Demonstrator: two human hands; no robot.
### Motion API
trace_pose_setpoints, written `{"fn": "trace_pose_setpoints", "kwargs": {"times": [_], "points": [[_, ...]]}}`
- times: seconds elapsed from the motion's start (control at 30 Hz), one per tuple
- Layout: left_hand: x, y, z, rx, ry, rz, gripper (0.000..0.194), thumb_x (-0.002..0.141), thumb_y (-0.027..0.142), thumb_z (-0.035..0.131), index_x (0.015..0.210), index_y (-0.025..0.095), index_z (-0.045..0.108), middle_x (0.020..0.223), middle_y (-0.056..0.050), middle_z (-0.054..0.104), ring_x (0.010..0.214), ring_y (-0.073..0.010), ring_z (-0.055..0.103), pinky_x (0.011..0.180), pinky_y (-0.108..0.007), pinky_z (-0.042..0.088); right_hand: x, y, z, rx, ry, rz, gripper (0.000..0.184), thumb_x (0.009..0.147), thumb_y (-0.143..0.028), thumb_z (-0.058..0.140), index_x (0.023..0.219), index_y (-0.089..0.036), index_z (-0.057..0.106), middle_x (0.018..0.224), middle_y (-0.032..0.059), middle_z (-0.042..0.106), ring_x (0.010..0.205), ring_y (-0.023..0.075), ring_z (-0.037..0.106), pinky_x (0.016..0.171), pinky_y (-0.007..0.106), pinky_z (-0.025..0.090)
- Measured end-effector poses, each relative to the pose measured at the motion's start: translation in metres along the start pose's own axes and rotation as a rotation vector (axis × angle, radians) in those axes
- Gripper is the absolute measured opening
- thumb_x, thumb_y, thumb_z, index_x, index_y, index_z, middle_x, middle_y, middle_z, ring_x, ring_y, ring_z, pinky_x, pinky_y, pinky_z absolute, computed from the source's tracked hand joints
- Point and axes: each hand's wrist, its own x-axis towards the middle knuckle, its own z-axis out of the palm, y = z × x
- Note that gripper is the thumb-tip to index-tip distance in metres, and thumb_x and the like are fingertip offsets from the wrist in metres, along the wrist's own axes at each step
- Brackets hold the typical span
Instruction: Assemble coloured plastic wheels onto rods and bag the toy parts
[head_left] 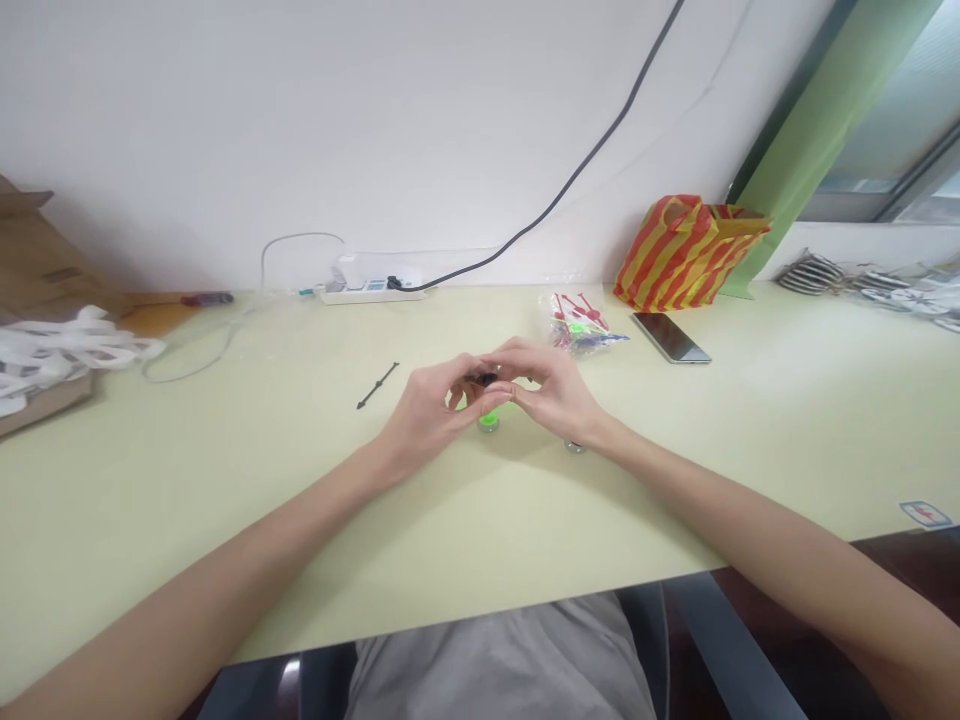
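My left hand [429, 412] and my right hand [551, 392] meet over the middle of the pale yellow-green table [225, 500]. Their fingers are curled and pinched together around a small green toy part [489, 417] with a black piece [484, 379] at its top. Most of that part is hidden behind my fingers. A small round silvery bit [575, 447] lies on the table just under my right wrist. A thin black stick [377, 386] lies to the left of my left hand.
A clear bag of small coloured plastic pieces [579, 325] and a dark phone [670, 337] lie behind my right hand. A red-and-yellow striped bag [686, 250] stands at the back right. A white power strip [371, 291] with a black cable sits by the wall. Cardboard boxes [37, 270] stand at far left.
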Motion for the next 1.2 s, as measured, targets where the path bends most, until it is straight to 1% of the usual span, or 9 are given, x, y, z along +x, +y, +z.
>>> {"fn": "trace_pose_setpoints", "kwargs": {"times": [0.2,0.33,0.5,0.63,0.73,0.8,1.0,1.07,1.2], "points": [[0.0,0.0,-0.001,-0.057,-0.056,-0.057,0.026,0.096,0.044,0.07,0.09,0.019,0.071,0.079,-0.001,0.077,0.067,-0.0154,0.07,0.067,-0.026,0.055,0.0,0.002,-0.005,-0.075,-0.005,-0.083,0.037,0.095,-0.054,0.07,0.11,-0.023,0.084,0.099,0.0099,0.076,0.088,0.0207,0.071,0.081,0.034,0.057],[0.0,0.002,0.0,-0.119,-0.071,-0.138,0.022,0.095,0.042,0.071,0.097,0.02,0.071,0.082,-0.001,0.079,0.072,-0.0173,0.075,0.072,-0.026,0.058,0.001,0.008,-0.004,-0.074,0.013,-0.106,0.035,0.095,-0.053,0.071,0.109,-0.023,0.083,0.098,0.0082,0.077,0.087,0.0199,0.072,0.075,0.032,0.058],[0.001,-0.004,0.001,-0.12,-0.028,-0.187,0.027,0.096,0.045,0.07,0.106,0.02,0.066,0.09,-0.003,0.079,0.075,-0.0186,0.076,0.07,-0.028,0.057,-0.002,0.013,0.003,-0.2,0.119,-0.074,0.033,0.1,-0.044,0.066,0.125,-0.023,0.072,0.103,0.0054,0.075,0.069,0.0145,0.07,0.066,0.028,0.057],[0.001,-0.019,-0.001,0.176,-0.101,-0.043,0.023,0.1,0.043,0.063,0.107,0.021,0.065,0.09,-0.003,0.076,0.078,-0.0189,0.072,0.071,-0.031,0.053,0.0,0.013,-0.007,-0.538,0.123,-0.211,0.023,0.107,-0.033,0.053,0.113,-0.022,0.073,0.097,0.0068,0.073,0.077,0.0168,0.067,0.072,0.03,0.052],[0.001,-0.029,-0.003,0.457,-0.131,0.125,0.023,0.103,0.038,0.056,0.116,0.02,0.065,0.098,-0.004,0.076,0.085,-0.0206,0.071,0.078,-0.035,0.051,0.008,0.014,-0.03,-0.691,0.092,-0.178,0.023,0.106,-0.027,0.052,0.106,-0.021,0.074,0.098,0.0076,0.074,0.081,0.0177,0.066,0.075,0.031,0.048],[0.002,-0.033,-0.005,0.562,-0.109,0.18,0.023,0.107,0.031,0.048,0.12,0.019,0.064,0.1,-0.005,0.076,0.086,-0.0208,0.071,0.079,-0.035,0.05,0.013,0.017,-0.05,-0.684,0.023,-0.065,0.017,0.102,-0.022,0.057,0.1,-0.02,0.074,0.097,0.0067,0.075,0.08,0.0176,0.066,0.075,0.031,0.047],[0.006,-0.05,-0.021,0.687,-0.038,0.166,0.027,0.105,0.02,0.042,0.116,0.018,0.066,0.102,-0.007,0.077,0.085,-0.0218,0.071,0.078,-0.035,0.049,0.016,0.038,-0.1,-0.379,-0.438,0.33,0.013,0.092,-0.026,0.064,0.092,-0.019,0.076,0.079,0.0039,0.073,0.072,0.018,0.067,0.068,0.03,0.05],[0.008,-0.057,-0.025,0.696,-0.035,0.119,0.029,0.103,0.02,0.041,0.116,0.017,0.067,0.101,-0.007,0.077,0.085,-0.0224,0.07,0.077,-0.035,0.049,0.015,0.045,-0.107,-0.398,-0.491,0.373,0.011,0.089,-0.025,0.067,0.088,-0.02,0.077,0.082,0.0048,0.074,0.078,0.0204,0.069,0.071,0.032,0.051],[0.009,-0.065,-0.029,0.695,-0.032,0.053,0.031,0.102,0.021,0.04,0.117,0.018,0.067,0.102,-0.008,0.077,0.085,-0.0229,0.07,0.076,-0.036,0.05,0.014,0.054,-0.108,-0.491,-0.462,0.346,0.012,0.085,-0.019,0.068,0.083,-0.023,0.079,0.095,0.0057,0.079,0.092,0.0245,0.071,0.081,0.034,0.052]]}}
